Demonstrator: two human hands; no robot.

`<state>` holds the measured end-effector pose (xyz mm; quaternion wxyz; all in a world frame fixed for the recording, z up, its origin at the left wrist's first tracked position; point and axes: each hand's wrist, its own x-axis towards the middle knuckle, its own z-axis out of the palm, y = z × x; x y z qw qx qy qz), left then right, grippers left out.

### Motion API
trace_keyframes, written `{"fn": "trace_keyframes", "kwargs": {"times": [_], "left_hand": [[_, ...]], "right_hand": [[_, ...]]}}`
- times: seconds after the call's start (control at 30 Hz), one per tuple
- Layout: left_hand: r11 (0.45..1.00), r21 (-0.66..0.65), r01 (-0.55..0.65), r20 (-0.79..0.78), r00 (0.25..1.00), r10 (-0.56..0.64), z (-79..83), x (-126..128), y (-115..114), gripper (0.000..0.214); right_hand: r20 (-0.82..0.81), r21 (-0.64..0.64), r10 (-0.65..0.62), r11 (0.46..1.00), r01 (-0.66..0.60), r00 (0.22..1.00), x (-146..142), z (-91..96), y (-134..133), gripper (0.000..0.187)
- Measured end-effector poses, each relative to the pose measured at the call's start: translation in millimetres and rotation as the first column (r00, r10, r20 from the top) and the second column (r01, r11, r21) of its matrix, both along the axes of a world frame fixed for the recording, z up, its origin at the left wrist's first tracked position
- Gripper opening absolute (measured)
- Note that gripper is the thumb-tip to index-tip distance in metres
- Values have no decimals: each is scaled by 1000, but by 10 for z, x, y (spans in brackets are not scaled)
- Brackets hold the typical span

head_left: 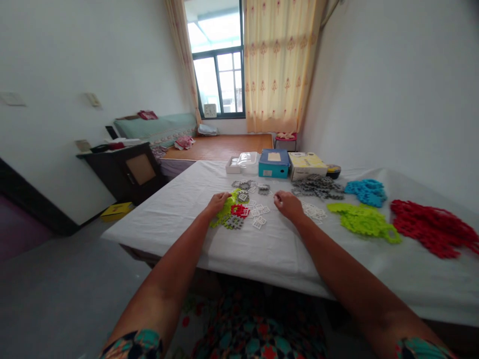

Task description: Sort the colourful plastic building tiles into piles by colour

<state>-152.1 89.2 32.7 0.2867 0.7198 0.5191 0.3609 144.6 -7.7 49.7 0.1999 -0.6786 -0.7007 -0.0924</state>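
Note:
My left hand (pixel 218 204) is at the left edge of a joined group of lime-green interlocking plastic pieces (pixel 224 219), its fingers closed on that edge. A red piece (pixel 239 211) and a grey piece (pixel 235 222) sit against the green ones. White window-shaped pieces (pixel 258 222) lie scattered just to the right. My right hand (pixel 288 203) is over the white cloth with thumb and fingers pinched together; whatever is between them is too small to make out. Beside its wrist lie more white window pieces (pixel 315 212).
Piles of grey (pixel 318 186), blue (pixel 366 191), lime-green (pixel 364 222) and red pieces (pixel 434 227) spread along the right side. At the back of the cloth-covered table (pixel 164 214) stand a clear plastic container (pixel 248 160), a blue box (pixel 274 164) and a yellow-white box (pixel 307 164).

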Motion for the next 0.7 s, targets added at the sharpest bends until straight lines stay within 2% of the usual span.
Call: {"fn": "trace_keyframes", "kwargs": {"times": [0.07, 0.2, 0.33, 0.37, 0.43, 0.47, 0.53, 0.6, 0.7], "left_hand": [[1000, 10, 2, -36, 999, -2, 38, -17, 15, 45], [999, 38, -20, -96, 995, 23, 62, -98, 81, 35], [994, 58, -88, -114, 989, 95, -15, -214, 114, 39], [992, 58, -113, -114, 986, 119, -45, -231, 111, 41], [985, 55, -165, -111, 979, 170, -100, -236, 101, 45], [981, 54, -188, -108, 975, 193, -121, -222, 98, 46], [973, 50, -226, -99, 968, 230, -146, -171, 105, 46], [965, 45, -258, -82, 962, 261, -152, -103, 127, 46], [957, 40, -287, -41, 957, 288, -160, -13, 157, 47]], "right_hand": [[24, -5, -62, 998, 63, 998, 188, 48, -16, 30], [89, -76, -107, 991, 114, 990, 520, 41, -58, 27], [13, 18, -111, 994, 110, 994, 534, -17, -41, 29], [-37, 27, -50, 998, 51, 998, 477, -31, -31, 30], [-169, -41, 164, 984, -174, 972, 321, -57, -18, 31], [-240, -92, 284, 945, -313, 928, 233, -69, -18, 31], [-345, -158, 460, 831, -534, 818, 73, -88, -31, 37], [-368, -176, 543, 756, -630, 755, -40, -100, -53, 43], [-328, -165, 576, 745, -646, 748, -105, -116, -74, 39]]}}
